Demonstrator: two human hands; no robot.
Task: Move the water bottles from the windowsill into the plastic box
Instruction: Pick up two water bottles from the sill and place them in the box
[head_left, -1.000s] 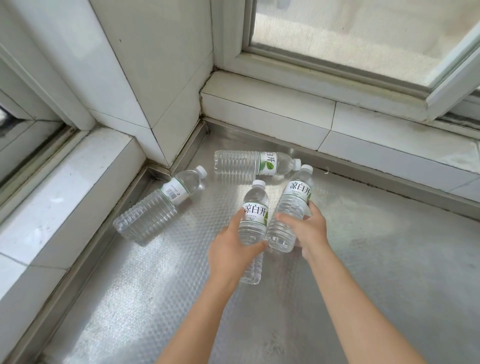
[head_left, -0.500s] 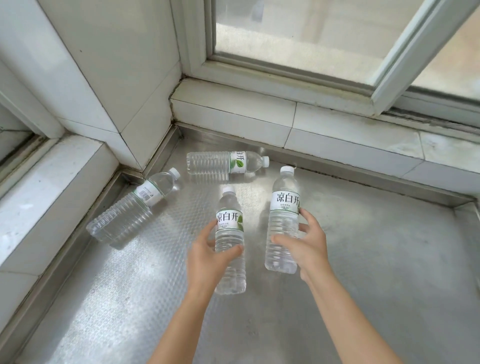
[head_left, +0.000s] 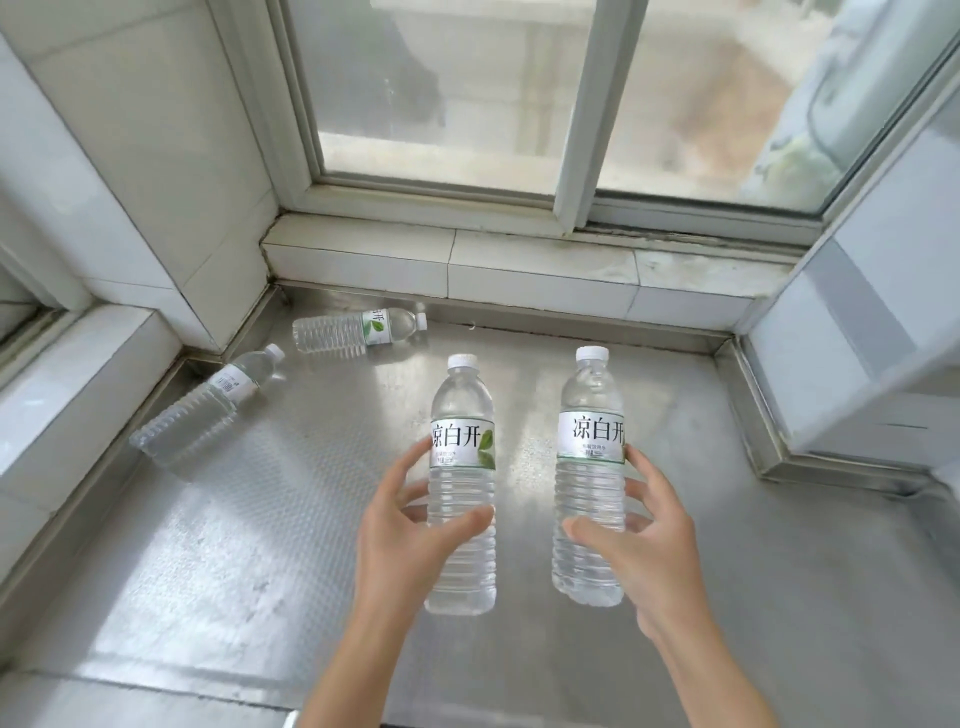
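Two clear ribbed plastic water bottles with white caps are held upright above the embossed metal windowsill (head_left: 218, 545). The left hand (head_left: 410, 540) grips the left bottle (head_left: 461, 483) round its ribbed middle; the right hand (head_left: 639, 540) grips the right bottle (head_left: 589, 467) the same way. Since half a second ago both have risen and drawn further apart. Two more bottles lie on their sides, one by the left ledge (head_left: 202, 410), one near the back ledge (head_left: 358, 332). The held bottles' white labels read 凉白开, the left with a green leaf
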